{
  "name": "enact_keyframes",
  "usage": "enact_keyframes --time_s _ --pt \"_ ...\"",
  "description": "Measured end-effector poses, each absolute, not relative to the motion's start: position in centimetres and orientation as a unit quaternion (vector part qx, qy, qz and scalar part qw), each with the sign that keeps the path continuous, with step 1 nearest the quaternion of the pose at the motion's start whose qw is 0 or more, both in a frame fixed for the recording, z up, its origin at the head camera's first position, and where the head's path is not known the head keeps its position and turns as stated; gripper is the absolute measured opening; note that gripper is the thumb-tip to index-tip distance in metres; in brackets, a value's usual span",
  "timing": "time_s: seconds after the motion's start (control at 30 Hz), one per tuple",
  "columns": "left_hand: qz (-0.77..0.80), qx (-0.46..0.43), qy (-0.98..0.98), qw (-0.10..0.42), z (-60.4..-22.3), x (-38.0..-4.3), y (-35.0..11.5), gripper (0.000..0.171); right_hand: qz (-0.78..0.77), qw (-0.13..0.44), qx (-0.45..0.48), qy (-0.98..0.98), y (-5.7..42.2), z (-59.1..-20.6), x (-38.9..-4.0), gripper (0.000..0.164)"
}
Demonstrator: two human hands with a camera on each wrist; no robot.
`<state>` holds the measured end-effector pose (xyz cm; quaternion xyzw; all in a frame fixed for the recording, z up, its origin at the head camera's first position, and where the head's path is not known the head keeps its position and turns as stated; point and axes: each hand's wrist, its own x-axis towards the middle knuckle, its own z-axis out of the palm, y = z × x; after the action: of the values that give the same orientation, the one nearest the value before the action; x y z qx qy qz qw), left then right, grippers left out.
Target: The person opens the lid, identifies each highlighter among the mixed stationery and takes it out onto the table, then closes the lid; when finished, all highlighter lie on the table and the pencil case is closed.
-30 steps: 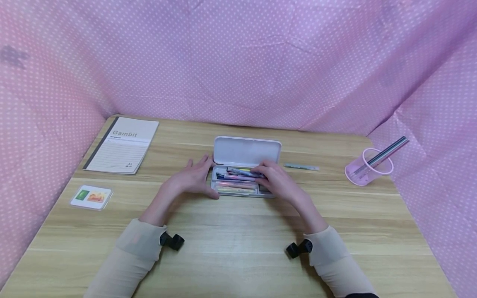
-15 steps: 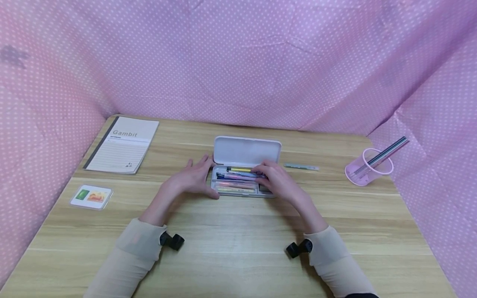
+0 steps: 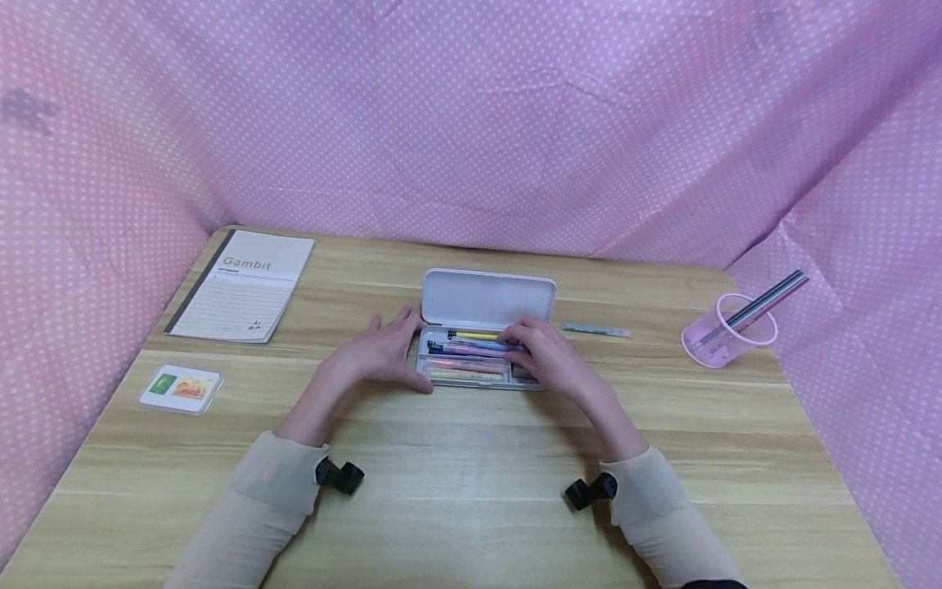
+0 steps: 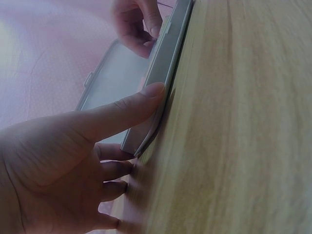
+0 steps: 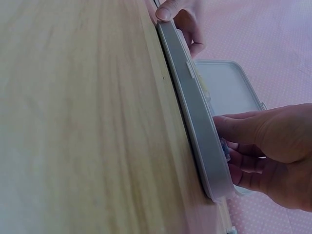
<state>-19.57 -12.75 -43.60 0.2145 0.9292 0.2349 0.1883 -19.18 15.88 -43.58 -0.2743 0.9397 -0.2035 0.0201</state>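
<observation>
A pale grey pencil case (image 3: 464,387) lies with its lid (image 3: 489,298) raised at the back. Several pens (image 3: 467,348) lie in its rear part, one of them yellow (image 3: 474,335); thin sticks (image 3: 467,370) fill a clear compartment in front. With its thumb on the front wall, my left hand (image 3: 383,350) steadies the case's left end, fingers spread and fairly straight. My right hand (image 3: 545,354) reaches into the right end, thumb and fingers curled round the end of a bluish pen (image 5: 224,149), most of which the fingers hide in the right wrist view.
A slim greenish stick-like item (image 3: 595,330) lies right of the case. Farther right, a pink mesh cup (image 3: 708,337) leans with several long sticks (image 3: 765,298) in it. At left lie a notebook (image 3: 241,286) and a small card case (image 3: 180,390). Pink dotted cloth (image 3: 471,123) surrounds the table.
The bluish patterned pen has shifted toward the front of the case under my right fingers, uncovering the yellow pen. My left hand has stayed in place.
</observation>
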Motion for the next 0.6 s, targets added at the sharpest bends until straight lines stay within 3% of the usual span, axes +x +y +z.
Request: enact_keyframes --time_s 0.6 --pt "0.237 0.216 0.929 0.187 -43.62 -19.64 -12.81 0.096 -0.202 0.008 -0.279 0.939 15.87 -43.52 -19.19 0.019"
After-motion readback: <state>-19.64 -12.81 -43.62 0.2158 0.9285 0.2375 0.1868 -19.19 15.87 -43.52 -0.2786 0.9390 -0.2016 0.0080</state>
